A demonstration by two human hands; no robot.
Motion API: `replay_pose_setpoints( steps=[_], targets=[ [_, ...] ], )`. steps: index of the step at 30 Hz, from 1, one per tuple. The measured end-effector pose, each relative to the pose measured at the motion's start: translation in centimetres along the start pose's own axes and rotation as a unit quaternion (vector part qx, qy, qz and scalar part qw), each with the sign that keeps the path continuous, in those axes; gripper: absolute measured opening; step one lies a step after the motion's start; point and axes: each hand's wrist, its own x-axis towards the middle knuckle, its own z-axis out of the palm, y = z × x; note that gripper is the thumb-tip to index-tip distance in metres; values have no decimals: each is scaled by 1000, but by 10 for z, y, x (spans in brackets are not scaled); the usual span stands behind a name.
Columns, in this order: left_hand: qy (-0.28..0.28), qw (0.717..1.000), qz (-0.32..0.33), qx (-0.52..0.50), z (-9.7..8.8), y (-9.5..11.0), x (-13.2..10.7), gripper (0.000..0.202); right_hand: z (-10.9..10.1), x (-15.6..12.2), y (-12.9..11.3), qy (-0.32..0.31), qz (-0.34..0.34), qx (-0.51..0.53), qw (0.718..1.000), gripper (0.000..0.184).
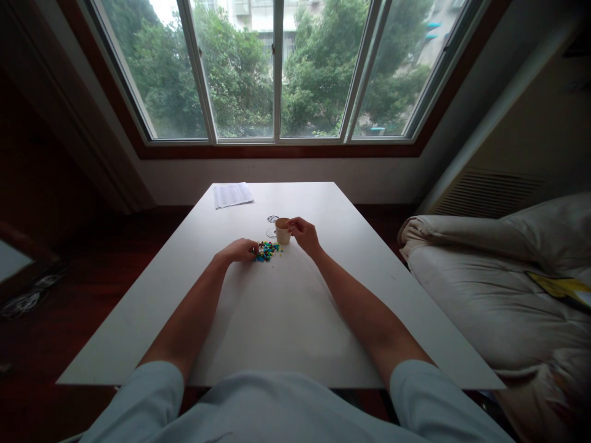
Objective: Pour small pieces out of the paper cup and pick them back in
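A small heap of coloured beads lies on the white table. My left hand rests on the table with its fingers curled, the fingertips touching the left edge of the heap. My right hand is closed on the rim of a small paper cup that stands just behind the beads. What the left fingers pinch, if anything, is too small to see.
A clear glass object stands right behind the cup. A sheet of printed paper lies at the table's far left corner. A cushioned sofa with a pale cover is to the right. A wide window is ahead.
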Motion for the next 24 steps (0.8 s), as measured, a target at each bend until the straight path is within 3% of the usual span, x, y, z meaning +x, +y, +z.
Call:
replay_pose_setpoints(
  steps=[3, 8, 14, 19, 24],
  targets=[
    [15, 1000, 12, 11, 1, -1, 3, 17, -1, -1, -1, 0, -1, 0, 1000, 22],
    [87, 995, 40, -10, 1, -1, 6, 13, -6, -3, 3, 42, -7, -10, 999, 23],
    [118, 987, 44, -103, -3, 11, 7, 12, -17, -1, 29, 109, 39, -28, 993, 26],
    [186, 953, 46, -233, -4, 27, 16, 15, -20, 0, 56, 25, 147, -36, 988, 29],
    [224, 909, 53, -346, -1, 40, 25, 14, -16, -3, 67, -14, 131, -95, 987, 30]
  ],
)
